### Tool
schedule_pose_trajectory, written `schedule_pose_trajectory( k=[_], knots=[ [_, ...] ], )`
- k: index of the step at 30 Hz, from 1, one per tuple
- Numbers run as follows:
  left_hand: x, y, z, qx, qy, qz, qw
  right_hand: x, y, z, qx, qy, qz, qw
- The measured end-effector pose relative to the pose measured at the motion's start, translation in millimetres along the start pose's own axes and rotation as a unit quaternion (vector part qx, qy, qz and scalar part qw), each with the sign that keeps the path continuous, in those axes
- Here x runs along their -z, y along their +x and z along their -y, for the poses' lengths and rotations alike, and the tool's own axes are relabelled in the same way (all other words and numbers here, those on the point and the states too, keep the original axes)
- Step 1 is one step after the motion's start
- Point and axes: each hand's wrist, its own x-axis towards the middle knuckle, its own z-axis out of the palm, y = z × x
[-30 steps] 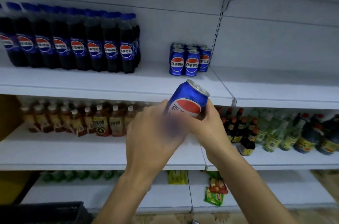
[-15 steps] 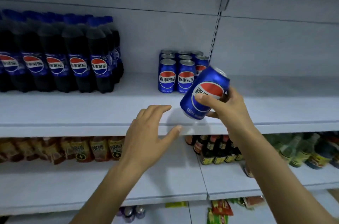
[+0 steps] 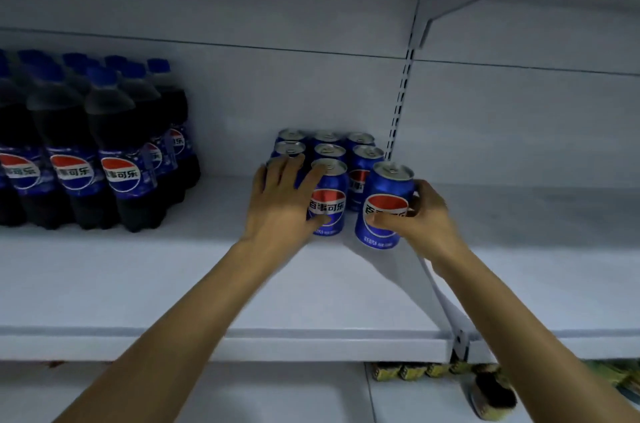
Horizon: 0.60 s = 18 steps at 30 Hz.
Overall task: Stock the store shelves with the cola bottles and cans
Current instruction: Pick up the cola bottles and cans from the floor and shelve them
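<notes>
White metal store shelf [image 3: 173,284], pale back panel, slotted upright [image 3: 398,110] at rear. Right hand [image 3: 420,214] fingers curled round cola can [image 3: 384,204], upright, right front of can block [image 3: 362,159]. Left hand [image 3: 280,200] fingers spread flat over front-left cans. Cola bottles [image 3: 104,152] left, same shelf.

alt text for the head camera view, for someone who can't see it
A person's right hand grips a blue cola can at the front right of a block of matching cans on a white shelf, while the left hand rests spread over the block's front cans. Cola bottles stand further left on the same shelf.
</notes>
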Motion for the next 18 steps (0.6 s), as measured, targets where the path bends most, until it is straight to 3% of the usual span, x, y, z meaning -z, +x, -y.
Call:
schedule_pose_trajectory(
  k=[6,18],
  knots=[
    [-13,6,7,-0.027,0.011,-0.061,0.998,-8,27,-16,-0.025,-0.004,0.008,1.000],
    [-21,8,2,-0.065,0.014,-0.102,0.993,-14,38,-29,-0.022,-0.009,-0.004,1.000]
  ],
)
